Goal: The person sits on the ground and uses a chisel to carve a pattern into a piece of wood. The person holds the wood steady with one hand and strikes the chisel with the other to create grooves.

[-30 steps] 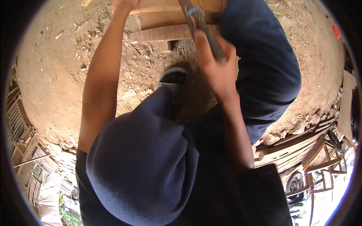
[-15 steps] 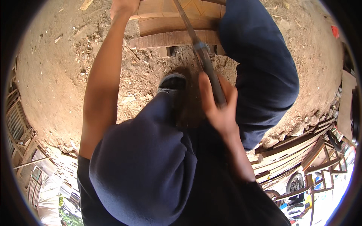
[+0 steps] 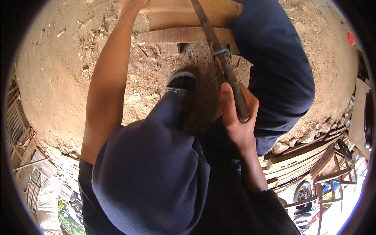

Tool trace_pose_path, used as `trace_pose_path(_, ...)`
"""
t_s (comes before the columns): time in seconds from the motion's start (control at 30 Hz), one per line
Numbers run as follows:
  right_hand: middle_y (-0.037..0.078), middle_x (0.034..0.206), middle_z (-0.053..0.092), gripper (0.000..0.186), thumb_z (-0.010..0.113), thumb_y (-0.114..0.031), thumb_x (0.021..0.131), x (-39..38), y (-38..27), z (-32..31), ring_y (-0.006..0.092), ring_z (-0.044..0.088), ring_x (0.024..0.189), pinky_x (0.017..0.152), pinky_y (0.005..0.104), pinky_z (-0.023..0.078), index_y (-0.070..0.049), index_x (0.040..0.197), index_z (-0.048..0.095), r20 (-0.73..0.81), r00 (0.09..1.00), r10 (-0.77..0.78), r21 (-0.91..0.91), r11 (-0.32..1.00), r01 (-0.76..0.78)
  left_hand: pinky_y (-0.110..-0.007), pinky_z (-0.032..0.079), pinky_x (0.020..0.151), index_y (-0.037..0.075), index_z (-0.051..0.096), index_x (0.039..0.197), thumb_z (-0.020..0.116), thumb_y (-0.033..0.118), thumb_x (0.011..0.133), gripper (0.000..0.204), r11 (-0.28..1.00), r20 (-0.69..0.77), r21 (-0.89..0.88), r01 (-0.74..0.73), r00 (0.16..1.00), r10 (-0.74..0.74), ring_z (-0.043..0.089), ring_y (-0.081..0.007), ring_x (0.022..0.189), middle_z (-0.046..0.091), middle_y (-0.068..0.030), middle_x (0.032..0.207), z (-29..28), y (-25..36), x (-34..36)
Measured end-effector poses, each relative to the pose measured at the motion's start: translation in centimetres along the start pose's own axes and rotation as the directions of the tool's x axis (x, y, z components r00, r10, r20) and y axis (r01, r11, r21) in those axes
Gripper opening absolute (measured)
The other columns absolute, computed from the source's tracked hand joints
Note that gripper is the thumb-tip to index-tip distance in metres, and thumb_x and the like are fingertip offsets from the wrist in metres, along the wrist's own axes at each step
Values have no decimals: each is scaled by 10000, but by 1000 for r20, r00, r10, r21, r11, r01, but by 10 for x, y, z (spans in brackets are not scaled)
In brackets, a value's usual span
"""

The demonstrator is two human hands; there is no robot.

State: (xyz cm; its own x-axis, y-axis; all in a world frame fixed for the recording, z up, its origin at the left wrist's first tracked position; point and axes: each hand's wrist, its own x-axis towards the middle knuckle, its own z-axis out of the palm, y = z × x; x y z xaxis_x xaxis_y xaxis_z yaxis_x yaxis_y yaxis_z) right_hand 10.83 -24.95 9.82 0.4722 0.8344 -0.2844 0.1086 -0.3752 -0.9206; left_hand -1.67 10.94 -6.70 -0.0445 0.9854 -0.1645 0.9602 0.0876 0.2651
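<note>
My right hand (image 3: 237, 109) is closed round the dark handle of a long, narrow-bladed tool (image 3: 209, 31), banded in blue where handle meets blade. The blade reaches up over pale wooden pieces with lines across them (image 3: 176, 17), its far part at the upper edge of the picture. A rougher reddish-brown plank (image 3: 168, 36) lies along their near side, on short blocks. My left hand (image 3: 131, 6) is at the left end of the wood, its fingers mostly cut off by the picture's edge. My dark-trousered right leg (image 3: 274, 51) is bent beside the wood's right end.
My sandalled foot (image 3: 180, 81) is on a dirt floor (image 3: 58, 78) strewn with chips, below the plank. Stacked boards (image 3: 297, 156), a wooden frame (image 3: 333, 172) and a wheel (image 3: 303, 194) are at lower right. Wooden slats (image 3: 17, 117) line the left side.
My right hand has moved back toward my body with the tool, showing more of the blade over the wood. My left hand stays at the wood's left end.
</note>
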Motion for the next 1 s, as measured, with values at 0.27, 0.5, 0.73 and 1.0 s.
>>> trace_pose_path(0.27,-4,640,540,268,638,-199,987,49,10,27,57,454,600,527,278,383,-1,807,630,27,998,60,88,994,-62,-503,462,1035,-77,667,1178,440,636,912,794,1000,1,-29,-7,1000,7,591,-460,1195,621,-342,1214,4,-10,12)
trace_pose_path(0.5,8,637,549,280,630,-208,985,36,7,15,67,473,599,536,284,395,0,797,626,3,999,35,65,997,-35,-508,461,1031,-67,671,1179,444,630,912,781,999,-33,-44,-17,999,15,590,-458,1197,626,-344,1200,5,-13,15)
trace_pose_path(0.73,16,650,574,240,636,-178,976,21,20,17,62,506,622,553,281,420,5,821,620,-7,999,-50,34,998,51,-506,465,1027,-61,678,1168,443,628,913,771,998,-1,-56,-7,1000,7,600,-446,1192,628,-341,1196,2,-10,8)
trace_pose_path(1.0,31,677,609,236,631,-176,981,50,5,25,66,563,676,573,269,445,35,876,648,50,996,74,16,997,-75,-501,468,1025,-73,674,1165,462,641,901,791,993,0,-118,-2,1000,2,605,-450,1180,629,-343,1192,3,-6,10)
